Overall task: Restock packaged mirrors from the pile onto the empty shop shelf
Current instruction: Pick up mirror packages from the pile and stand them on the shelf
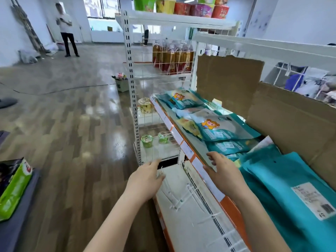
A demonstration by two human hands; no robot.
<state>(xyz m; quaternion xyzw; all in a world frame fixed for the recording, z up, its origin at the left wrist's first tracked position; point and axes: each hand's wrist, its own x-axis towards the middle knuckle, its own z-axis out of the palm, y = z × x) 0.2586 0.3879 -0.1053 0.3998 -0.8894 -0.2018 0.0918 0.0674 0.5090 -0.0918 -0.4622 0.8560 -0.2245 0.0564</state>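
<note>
Restocking at shelf (175, 132) edge.
Packaged mirrors (218, 128) just beyond right hand (223, 170), grip unclear; left hand (147, 177) slack, farther off.

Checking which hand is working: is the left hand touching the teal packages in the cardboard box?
Apart. The head view shows the left hand over the lower white shelf, the right hand lying between it and the teal packages.
</note>
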